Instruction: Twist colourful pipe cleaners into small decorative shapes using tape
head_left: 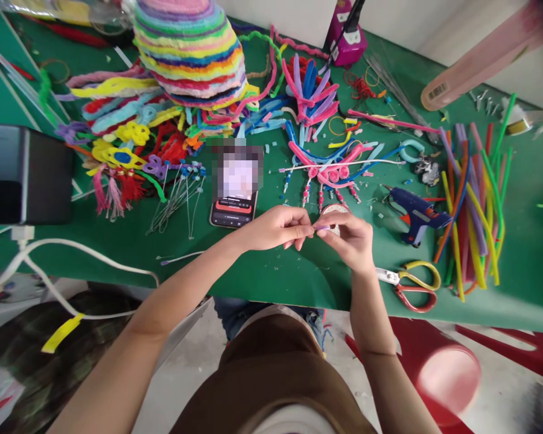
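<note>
Brown cloth (271,392) covers the wearer's torso. Beyond it, the right hand (350,241) pinches a small purple piece (323,228) between thumb and finger; the left hand (292,228) meets it tip to tip, its own grip unclear. Forearms converge over a smooth green table (294,280). Around lie a flat phone (233,214), fuzzy pink-and-blue craftwork (332,175), a plastic glue gun (417,217) and metal-bladed scissors (394,278).

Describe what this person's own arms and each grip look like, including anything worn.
The left grip and right grip are ungloved hands, with no rings visible. The left arm and right arm taper toward the wrists and show no sleeves, watch, bracelet or cables. Clothing in view is a brown garment over the torso and blue jeans.
</note>
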A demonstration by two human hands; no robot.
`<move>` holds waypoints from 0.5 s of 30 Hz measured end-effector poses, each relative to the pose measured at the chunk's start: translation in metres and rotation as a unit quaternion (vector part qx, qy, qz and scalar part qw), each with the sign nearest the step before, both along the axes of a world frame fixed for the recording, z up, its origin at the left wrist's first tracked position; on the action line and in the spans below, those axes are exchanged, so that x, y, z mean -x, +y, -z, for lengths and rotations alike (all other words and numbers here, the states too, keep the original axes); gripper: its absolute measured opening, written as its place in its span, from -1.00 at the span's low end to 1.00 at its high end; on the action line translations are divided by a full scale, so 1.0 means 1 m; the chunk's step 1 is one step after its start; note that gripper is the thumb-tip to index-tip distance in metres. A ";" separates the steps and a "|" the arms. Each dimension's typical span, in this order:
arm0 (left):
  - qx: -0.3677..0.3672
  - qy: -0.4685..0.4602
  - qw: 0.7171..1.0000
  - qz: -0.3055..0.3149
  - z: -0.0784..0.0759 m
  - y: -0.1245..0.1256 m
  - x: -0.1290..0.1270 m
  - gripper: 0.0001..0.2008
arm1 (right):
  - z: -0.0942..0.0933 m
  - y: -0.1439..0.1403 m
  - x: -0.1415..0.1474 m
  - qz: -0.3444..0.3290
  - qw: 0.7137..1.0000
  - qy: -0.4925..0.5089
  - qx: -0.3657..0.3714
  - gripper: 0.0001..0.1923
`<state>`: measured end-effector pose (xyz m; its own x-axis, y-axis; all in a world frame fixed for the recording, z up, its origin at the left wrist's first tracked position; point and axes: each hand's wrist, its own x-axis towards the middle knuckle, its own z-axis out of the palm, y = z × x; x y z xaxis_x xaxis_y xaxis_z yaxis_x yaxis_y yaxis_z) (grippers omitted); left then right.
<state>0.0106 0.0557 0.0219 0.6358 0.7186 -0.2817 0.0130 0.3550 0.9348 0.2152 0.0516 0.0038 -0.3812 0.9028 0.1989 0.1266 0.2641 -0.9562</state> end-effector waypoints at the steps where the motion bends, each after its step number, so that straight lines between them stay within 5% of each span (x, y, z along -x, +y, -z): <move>1: 0.003 -0.004 1.000 -0.004 0.000 0.000 0.000 -0.73 | -0.001 0.001 -0.001 -0.006 1.000 -0.003 -0.004 -0.86; 15: 0.056 -0.056 0.997 0.005 0.001 -0.001 0.000 -0.76 | 0.001 -0.002 0.005 0.060 0.998 -0.027 -0.024 -0.89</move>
<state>0.0102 0.0543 0.0207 0.6755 0.6794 -0.2865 -0.0854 0.4581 0.8848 0.2102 0.0492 0.0028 -0.2826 0.9327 0.2242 0.2112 0.2885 -0.9339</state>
